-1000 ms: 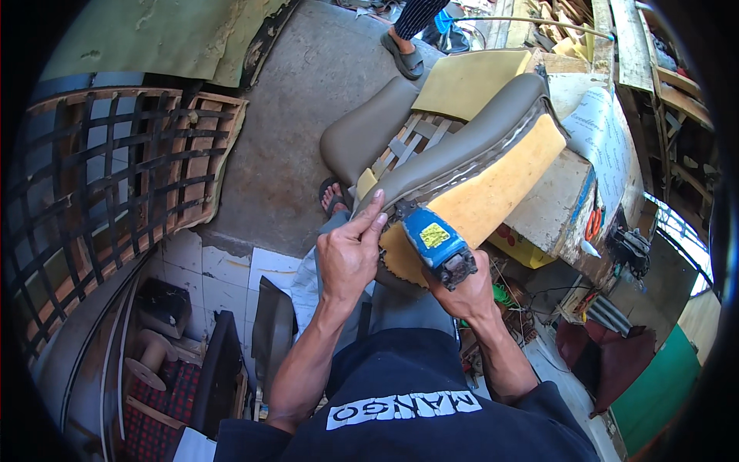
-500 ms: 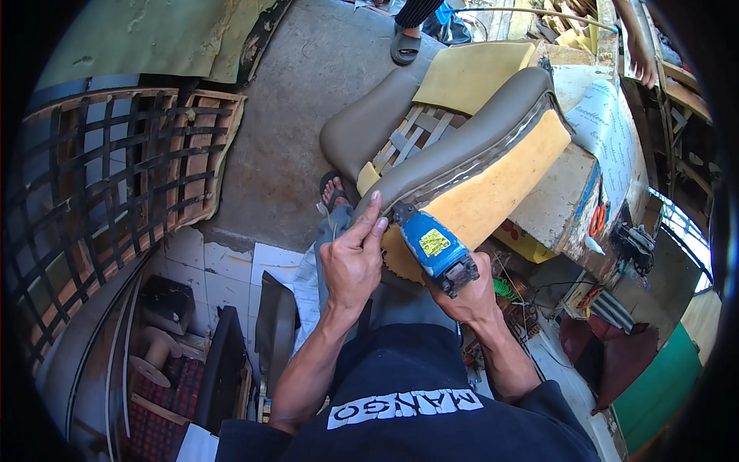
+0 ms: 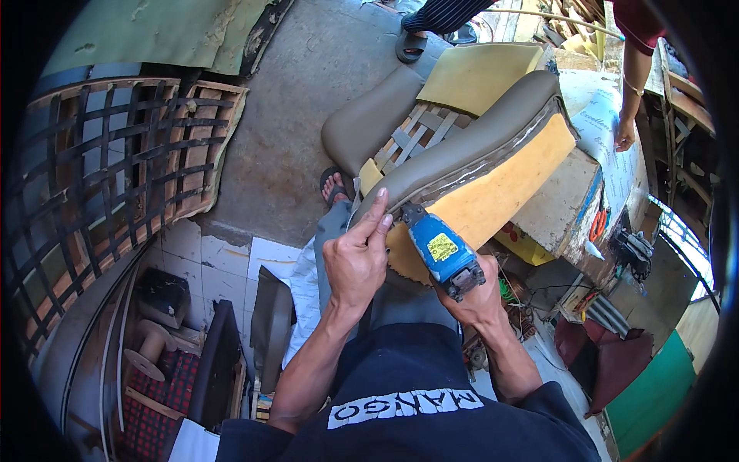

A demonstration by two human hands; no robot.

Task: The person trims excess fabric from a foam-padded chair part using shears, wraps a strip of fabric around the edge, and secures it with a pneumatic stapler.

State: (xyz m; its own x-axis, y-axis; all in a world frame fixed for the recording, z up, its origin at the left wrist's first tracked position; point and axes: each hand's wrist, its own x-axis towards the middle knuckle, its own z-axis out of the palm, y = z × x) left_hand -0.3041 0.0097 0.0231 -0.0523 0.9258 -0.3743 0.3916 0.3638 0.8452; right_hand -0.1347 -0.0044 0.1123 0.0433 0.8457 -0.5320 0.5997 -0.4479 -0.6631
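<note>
A chair frame padded with yellow foam leans across my lap, with a grey leatherette cover wrapped over its upper edge. My left hand pinches the near end of that cover, thumb and forefinger stretched along its edge. In my right hand is a blue staple gun, its handle hidden from view. The tool's nose rests at or just over the cover's folded edge, close beside my left fingertips; contact cannot be made out.
At right a worktable bears a printed white sheet and orange-handled scissors. A co-worker's hand hangs over the sheet. A webbed wooden frame stands at left, and a spool sits below it.
The co-worker's arm has come further in, its hand now lower over the printed sheet. My hands and the staple gun have shifted slightly right, and the view has moved a little.
</note>
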